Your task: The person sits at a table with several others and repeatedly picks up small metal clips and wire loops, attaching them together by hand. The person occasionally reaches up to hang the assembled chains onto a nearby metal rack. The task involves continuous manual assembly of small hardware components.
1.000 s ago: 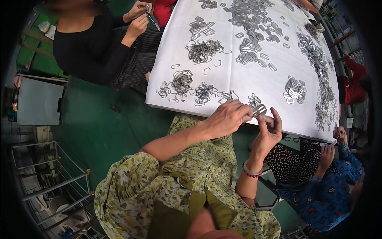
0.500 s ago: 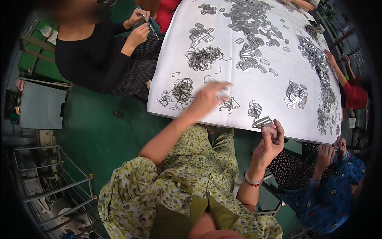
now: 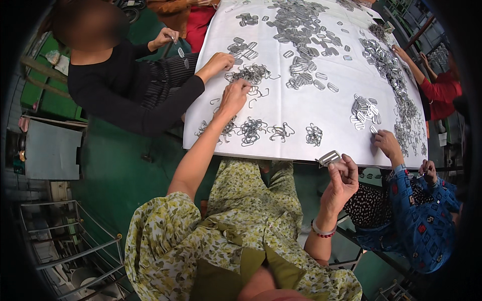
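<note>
My right hand (image 3: pixel 342 180) pinches a silver slotted metal buckle (image 3: pixel 329 158) between thumb and fingers, just off the table's near edge. A thin wire piece seems to stick out at the buckle's left end. My left hand (image 3: pixel 234 99) reaches across the table, fingertips pressed together at the near side of a heap of bent wire hooks (image 3: pixel 250 73); what lies between them is hidden. Some loose wire hooks (image 3: pixel 258 92) lie just right of those fingers. Smaller hook clusters (image 3: pixel 252 131) sit along the near edge below my left forearm.
The white-covered table (image 3: pixel 301 110) carries a long spread of flat buckles (image 3: pixel 301 30) and another heap (image 3: pixel 365 111) at right. A co-worker's hand (image 3: pixel 221 62) is close beyond my left hand; another co-worker's hand (image 3: pixel 387 143) touches the right side. A metal rack (image 3: pixel 75 246) stands lower left.
My left hand has moved away and left to the large hook heap. My right hand still holds the buckle. Co-workers at left and right have each brought a hand onto the table.
</note>
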